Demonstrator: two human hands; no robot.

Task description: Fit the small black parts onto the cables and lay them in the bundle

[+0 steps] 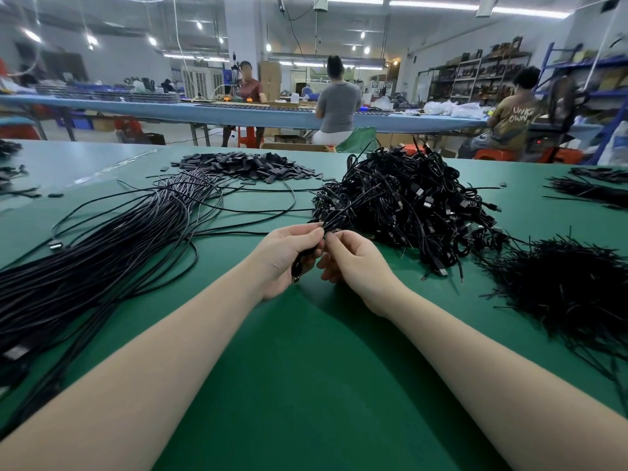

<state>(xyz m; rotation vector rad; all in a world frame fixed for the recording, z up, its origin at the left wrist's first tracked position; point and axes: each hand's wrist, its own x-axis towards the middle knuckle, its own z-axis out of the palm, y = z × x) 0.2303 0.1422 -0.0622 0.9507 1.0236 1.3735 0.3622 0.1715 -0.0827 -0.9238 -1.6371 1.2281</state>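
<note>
Your left hand (285, 258) grips a thin black cable (300, 263) above the green table mat (306, 368); your right hand (353, 263) pinches its upper end, beside the tangled black cable heap (407, 202).

Bare green mat (306, 368) near; cable bundle (102, 260) left, tangled heap (407, 205) ahead, loose strands (560, 290) right.

Black cables (401, 198), green table (306, 368)
</note>
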